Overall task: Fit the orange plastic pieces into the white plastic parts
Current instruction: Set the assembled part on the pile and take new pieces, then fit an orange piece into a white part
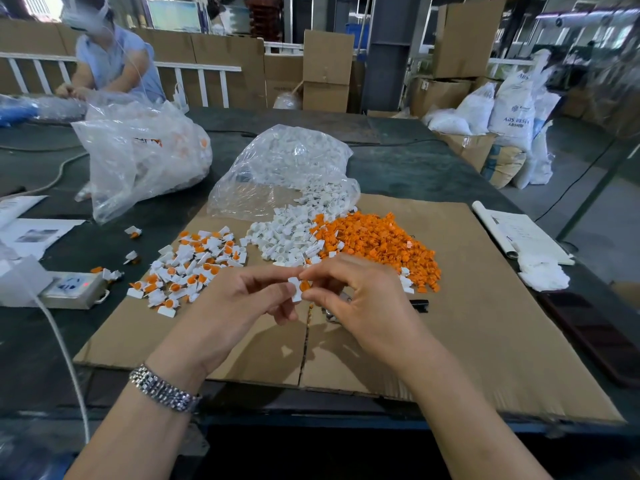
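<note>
The white plastic part (295, 289) sits between my two hands, held above the cardboard sheet (485, 327), with an orange plastic piece (304, 285) pressed against its right side. My left hand (239, 303) pinches the white part with thumb and curled fingers, and my right hand (360, 296) pinches the orange piece against it with its fingertips; I cannot tell whether the piece is fully seated. Just beyond my hands, on the cardboard, lies a heap of loose white parts (287, 237) touching a broad heap of orange pieces (381, 244) on its right. To the left of those is a scatter of assembled pieces (190, 268), white with orange showing in them, and a few more lie off the cardboard on the dark table (408, 168). A clear plastic bag (284, 164) lies open behind the white heap with white parts spilling from it. A second, fuller bag (138, 150) stands further left, and behind it another person (114, 64) is bent over the table. I wear a metal watch (162, 393) on my left wrist. A small grey box (74, 289) sits at the left edge, papers (519, 233) and a crumpled white cloth (543, 271) lie at the right.
</note>
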### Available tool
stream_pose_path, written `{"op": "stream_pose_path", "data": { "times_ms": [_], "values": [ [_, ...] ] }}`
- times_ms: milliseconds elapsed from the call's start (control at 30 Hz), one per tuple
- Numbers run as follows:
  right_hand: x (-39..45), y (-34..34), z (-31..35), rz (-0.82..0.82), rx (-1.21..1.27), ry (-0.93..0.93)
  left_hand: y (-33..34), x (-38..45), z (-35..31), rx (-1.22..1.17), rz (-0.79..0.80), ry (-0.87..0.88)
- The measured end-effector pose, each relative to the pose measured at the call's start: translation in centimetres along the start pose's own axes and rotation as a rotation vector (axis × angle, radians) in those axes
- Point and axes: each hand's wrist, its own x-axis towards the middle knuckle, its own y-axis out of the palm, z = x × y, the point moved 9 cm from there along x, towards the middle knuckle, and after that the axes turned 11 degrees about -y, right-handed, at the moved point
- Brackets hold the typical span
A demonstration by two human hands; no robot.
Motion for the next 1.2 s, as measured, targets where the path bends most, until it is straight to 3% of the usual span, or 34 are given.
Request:
{"op": "stream_pose_path", "data": {
  "times_ms": [433,1200],
  "values": [
    [-1.1,0.2,-1.2,-0.088,0.125,0.083,0.4,0.1,0.1,-0.169,0.035,-0.066],
    [-1.3,0.2,-1.0,-0.078,0.139,0.028,0.7,-0.5,1.1,-0.326,0.018,-0.212]
  ]
}}
